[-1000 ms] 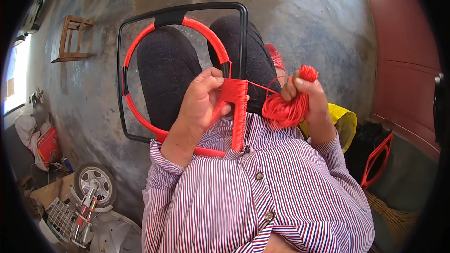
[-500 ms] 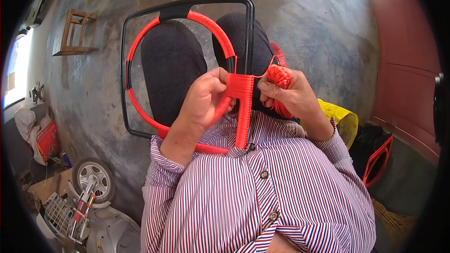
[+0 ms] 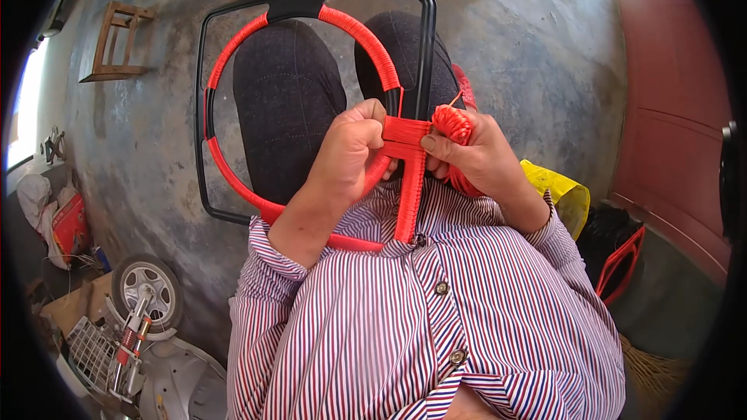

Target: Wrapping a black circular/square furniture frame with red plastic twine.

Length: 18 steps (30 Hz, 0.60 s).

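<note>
A black frame (image 3: 427, 47) with rounded corners stands over my lap, an inner ring (image 3: 359, 31) joined to it. Red cord covers most of the ring; short black stretches show between. My left hand (image 3: 348, 148) is closed on the ring's right side, its fingertips partly hidden behind. Beside it, a wide band of red cord (image 3: 406, 134) spans ring and outer bar, and tight wrapping runs down the bar toward my shirt. My right hand (image 3: 484, 154) is closed round a bundle of red cord (image 3: 453, 124), its thumb against the band's right edge.
My knees (image 3: 284, 109) are under the frame. A yellow bag (image 3: 566, 201) and a black item with a red-edged frame (image 3: 621, 264) are at my right. A small wooden stool (image 3: 117, 43) stands far left, a two-wheeled vehicle's wheel (image 3: 148, 295) lower left.
My right hand has come slightly left, its thumb now against the wrapped band. The frame has tilted a little, and a gap line shows between the band's strands.
</note>
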Each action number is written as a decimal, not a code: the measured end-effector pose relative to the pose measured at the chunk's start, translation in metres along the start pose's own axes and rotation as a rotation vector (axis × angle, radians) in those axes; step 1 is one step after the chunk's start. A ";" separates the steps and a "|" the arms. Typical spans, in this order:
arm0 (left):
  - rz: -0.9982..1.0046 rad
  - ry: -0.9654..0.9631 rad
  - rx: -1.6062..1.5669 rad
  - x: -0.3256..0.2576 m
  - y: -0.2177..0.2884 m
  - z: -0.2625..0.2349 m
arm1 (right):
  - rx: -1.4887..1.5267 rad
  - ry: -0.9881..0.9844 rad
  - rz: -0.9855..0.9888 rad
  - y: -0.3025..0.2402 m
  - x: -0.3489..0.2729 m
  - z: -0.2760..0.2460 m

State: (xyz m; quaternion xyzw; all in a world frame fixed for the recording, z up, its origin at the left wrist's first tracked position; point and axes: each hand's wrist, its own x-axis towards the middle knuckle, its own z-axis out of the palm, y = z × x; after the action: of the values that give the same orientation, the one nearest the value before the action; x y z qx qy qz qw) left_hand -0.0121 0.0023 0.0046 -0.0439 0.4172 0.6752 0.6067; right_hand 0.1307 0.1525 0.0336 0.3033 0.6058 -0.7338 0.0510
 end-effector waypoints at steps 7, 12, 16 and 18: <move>-0.026 0.009 -0.071 -0.001 0.003 0.003 | 0.036 -0.034 0.047 -0.003 0.000 0.001; 0.010 0.001 -0.004 0.002 0.000 0.003 | 0.081 -0.065 0.058 0.000 0.005 -0.004; 0.023 0.002 0.033 0.000 0.001 0.005 | 0.191 0.014 0.038 0.005 0.009 -0.003; 0.015 0.004 -0.001 0.000 0.001 0.005 | 0.155 0.006 0.037 0.002 0.007 -0.003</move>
State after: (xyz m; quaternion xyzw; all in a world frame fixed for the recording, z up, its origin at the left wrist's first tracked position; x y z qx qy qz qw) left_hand -0.0106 0.0052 0.0079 -0.0424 0.4182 0.6798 0.6010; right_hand 0.1271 0.1564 0.0279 0.3194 0.5416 -0.7766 0.0391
